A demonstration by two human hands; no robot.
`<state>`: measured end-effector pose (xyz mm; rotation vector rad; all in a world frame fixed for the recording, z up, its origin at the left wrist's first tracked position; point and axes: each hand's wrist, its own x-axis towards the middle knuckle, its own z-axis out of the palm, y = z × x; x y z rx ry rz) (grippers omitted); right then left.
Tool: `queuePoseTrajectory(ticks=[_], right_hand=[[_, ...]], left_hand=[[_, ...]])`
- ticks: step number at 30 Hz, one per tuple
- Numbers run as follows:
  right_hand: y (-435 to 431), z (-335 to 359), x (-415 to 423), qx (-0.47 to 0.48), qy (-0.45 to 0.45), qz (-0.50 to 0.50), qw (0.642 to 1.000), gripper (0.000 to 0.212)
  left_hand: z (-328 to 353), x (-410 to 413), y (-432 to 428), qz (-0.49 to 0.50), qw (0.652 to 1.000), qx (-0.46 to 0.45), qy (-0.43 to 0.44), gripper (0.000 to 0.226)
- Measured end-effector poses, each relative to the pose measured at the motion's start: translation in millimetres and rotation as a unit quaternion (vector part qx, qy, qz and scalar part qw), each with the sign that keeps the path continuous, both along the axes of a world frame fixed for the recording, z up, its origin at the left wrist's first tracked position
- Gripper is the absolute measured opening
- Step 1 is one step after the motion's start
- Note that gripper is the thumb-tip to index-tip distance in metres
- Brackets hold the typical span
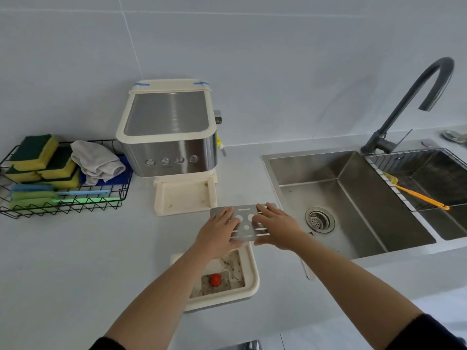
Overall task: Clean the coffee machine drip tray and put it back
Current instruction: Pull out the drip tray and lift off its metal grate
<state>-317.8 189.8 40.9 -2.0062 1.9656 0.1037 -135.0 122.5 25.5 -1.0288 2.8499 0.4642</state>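
The cream drip tray (pixel 251 274) lies on the counter in front of me, its inside stained with dark coffee specks and a small red float (pixel 215 279) in it. Both my hands hold the slotted metal grate (pixel 246 227) flat, just beyond the tray's far edge. My left hand (pixel 219 233) grips its left side and my right hand (pixel 275 228) grips its right side. The coffee machine (pixel 169 137) stands behind, steel and cream, with its cream base (pixel 184 198) bare where the tray sits.
A steel sink (pixel 353 198) with a drain lies to the right, under a dark faucet (pixel 409 102). A rack in the sink holds an orange brush (pixel 419 194). At left, a black wire basket (pixel 63 205) holds sponges, cloths and brushes.
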Motion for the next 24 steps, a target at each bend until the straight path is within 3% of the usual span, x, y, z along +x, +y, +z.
queuePoseTrajectory(ticks=[16, 24], right_hand=[[-30.6, -44.1, -36.0, 0.059, -0.007, 0.022, 0.998, 0.055], [-32.1, -55.3, -34.5, 0.057, -0.037, 0.023, 0.997, 0.056]], left_hand=[[-37.5, -44.0, -19.4, 0.04, 0.995, 0.062, -0.059, 0.067], [-37.7, -48.6, -23.1, 0.057, 0.994, 0.094, -0.021, 0.045]])
